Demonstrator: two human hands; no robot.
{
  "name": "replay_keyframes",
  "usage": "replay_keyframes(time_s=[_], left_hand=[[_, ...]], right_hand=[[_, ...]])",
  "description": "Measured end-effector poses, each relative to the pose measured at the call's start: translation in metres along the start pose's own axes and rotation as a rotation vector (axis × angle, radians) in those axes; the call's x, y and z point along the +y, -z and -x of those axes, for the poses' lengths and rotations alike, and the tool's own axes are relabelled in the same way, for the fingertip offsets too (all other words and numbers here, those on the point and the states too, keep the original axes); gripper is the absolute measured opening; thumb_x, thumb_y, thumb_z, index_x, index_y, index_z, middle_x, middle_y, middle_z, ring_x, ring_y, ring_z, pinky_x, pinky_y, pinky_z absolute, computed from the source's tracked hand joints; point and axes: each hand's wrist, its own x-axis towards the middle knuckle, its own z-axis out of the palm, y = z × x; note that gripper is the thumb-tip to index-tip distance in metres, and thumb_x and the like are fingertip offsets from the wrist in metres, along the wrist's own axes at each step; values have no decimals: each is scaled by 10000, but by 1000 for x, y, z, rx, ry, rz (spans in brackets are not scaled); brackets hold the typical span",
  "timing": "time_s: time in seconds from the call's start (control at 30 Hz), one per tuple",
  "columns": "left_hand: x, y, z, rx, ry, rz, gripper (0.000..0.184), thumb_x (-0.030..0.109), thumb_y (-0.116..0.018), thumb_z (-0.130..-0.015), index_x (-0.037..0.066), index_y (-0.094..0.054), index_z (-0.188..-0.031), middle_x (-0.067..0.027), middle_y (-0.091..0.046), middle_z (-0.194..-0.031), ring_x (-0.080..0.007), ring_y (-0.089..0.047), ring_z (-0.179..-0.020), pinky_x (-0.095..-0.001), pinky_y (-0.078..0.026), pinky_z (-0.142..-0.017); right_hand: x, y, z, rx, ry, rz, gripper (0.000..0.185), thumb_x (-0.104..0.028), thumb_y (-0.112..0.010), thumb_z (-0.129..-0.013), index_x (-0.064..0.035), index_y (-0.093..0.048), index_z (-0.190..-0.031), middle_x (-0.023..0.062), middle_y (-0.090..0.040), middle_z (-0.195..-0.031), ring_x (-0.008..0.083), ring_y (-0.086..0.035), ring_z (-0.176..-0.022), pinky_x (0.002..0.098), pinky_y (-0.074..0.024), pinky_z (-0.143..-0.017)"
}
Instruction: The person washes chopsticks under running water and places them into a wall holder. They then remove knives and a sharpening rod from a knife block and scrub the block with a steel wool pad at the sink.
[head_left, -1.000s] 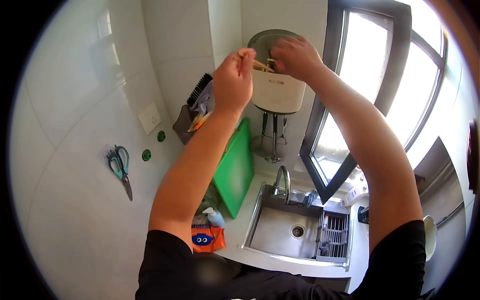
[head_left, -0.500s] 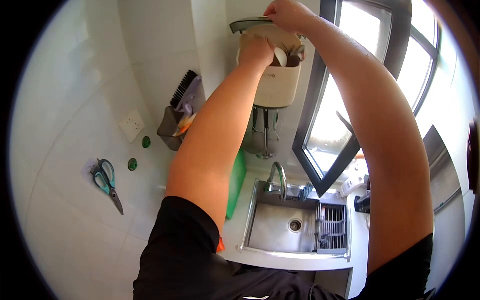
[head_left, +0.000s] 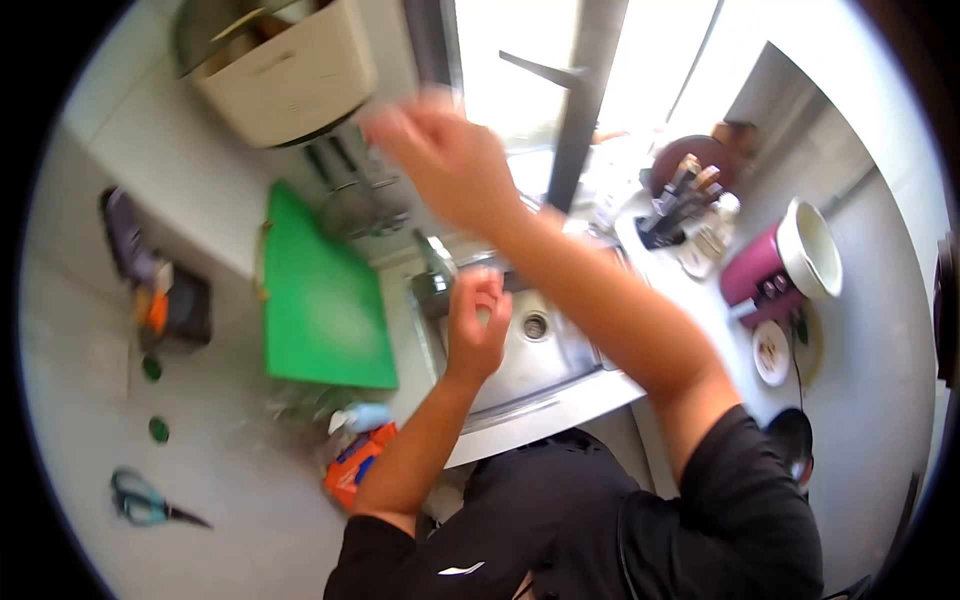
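Note:
My left hand (head_left: 477,325) is over the sink (head_left: 515,375), its fingers loosely curled, with a gap between them and the thumb and nothing visible inside. Higher up, my right hand (head_left: 435,150) is smeared by motion, in front of the window's lower left part and just right of the cream wall holder (head_left: 290,75); whether it holds anything cannot be made out. The holder hangs at the upper left with its lid raised and utensils inside. Behind my left hand stands the faucet (head_left: 435,255), partly blurred.
A green board (head_left: 325,300) leans left of the sink, near an orange packet (head_left: 355,465). Scissors (head_left: 150,505) hang on the left wall. To the right are a knife block (head_left: 665,230), a purple container (head_left: 765,270), a small plate (head_left: 771,353) and a black pan (head_left: 790,440).
Both hands have left the wall holder; my left hand has dropped over the sink, my right hand has come down beside the holder. The view has swung right, bringing the right counter into sight.

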Motion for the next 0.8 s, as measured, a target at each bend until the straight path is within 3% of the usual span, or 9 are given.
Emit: replay_keyframes(time_s=[0.03, 0.13, 0.2, 0.3, 0.33, 0.4, 0.53, 0.7, 0.8], left_hand=[[-46, -1, 33, -92, 125, 6, 206, 95, -666, -953, 41, -611, -1144, -94, -618, -1136, -157, -609, -863, -297, -520, -800], [-148, -8, 107, -279, 470, -346, 324, 186, -729, -941, 91, -675, -1245, -170, -572, -1381, -245, -620, -1139, -357, -508, -964], [-155, -19, 137, -243, 477, -995, 416, 263, -762, -933, 165, -700, -1333, -208, -484, -1557, -330, -557, -1358, -416, -453, -1123], [-206, -7, 140, -211, 844, 162, 466, 375, -775, -901, 176, -707, -1317, -198, -436, -1589, -413, -413, -1451, -517, -370, -1179], [-191, -19, 134, -217, 853, 157, 466, 375, -775, -901, 176, -707, -1317, -198, -436, -1589, -413, -413, -1451, -517, -370, -1179], [-140, -56, 105, -349, 560, -934, 484, 385, -780, -884, 157, -703, -1305, -182, -474, -1541, -399, -440, -1427, -492, -372, -1180], [-177, -137, 67, -440, 396, -697, 564, 332, -800, -876, 77, -640, -1354, -187, -515, -1475, -378, -507, -1366, -448, -422, -1151], [-210, -280, -23, -545, 318, -490, 736, 340, -813, -882, 49, -499, -1481, -208, -518, -1472, -340, -594, -1274, -447, -498, -1077], [-227, -362, -84, -548, 286, -429, 985, 358, -842, -856, -2, -304, -1597, -288, -421, -1577, -408, -481, -1435, -446, -405, -1194]], right_hand=[[47, -2, 47, 83, 88, -202, 384, -285, -596, -993, -9, -664, -736, 151, -663, -730, 313, -603, -678, 445, -483, -667], [206, 9, 227, -97, -700, -245, 285, -221, -591, -947, -4, -731, -826, 143, -714, -796, 280, -697, -802, 392, -533, -761], [277, 31, 339, -237, -766, 518, 413, -306, -656, -907, -39, -729, -1214, 209, -722, -1172, 333, -677, -1162, 417, -510, -1031], [290, 114, 397, -261, -921, 480, 608, -344, -729, -857, -25, -664, -1371, 235, -660, -1375, 369, -605, -1318, 419, -453, -1144], [296, 142, 398, -210, -961, 356, 601, -328, -733, -851, -8, -670, -1355, 243, -663, -1364, 376, -610, -1311, 420, -459, -1135], [324, 182, 414, -26, -1130, 252, 589, -309, -729, -849, 19, -674, -1336, 263, -661, -1352, 379, -617, -1301, 416, -480, -1109], [326, 235, 407, 250, -1106, 224, 465, -228, -701, -916, 35, -683, -1300, 171, -738, -1143, 241, -711, -1003, 354, -561, -930], [339, 278, 411, 433, -1268, -112, 309, -166, -675, -991, 14, -692, -1241, 63, -727, -1037, 133, -689, -897, 288, -556, -823], [341, 303, 429, 436, -1308, -125, 300, -184, -660, -1010, -4, -683, -1249, 55, -720, -1058, 133, -686, -918, 280, -546, -805]])
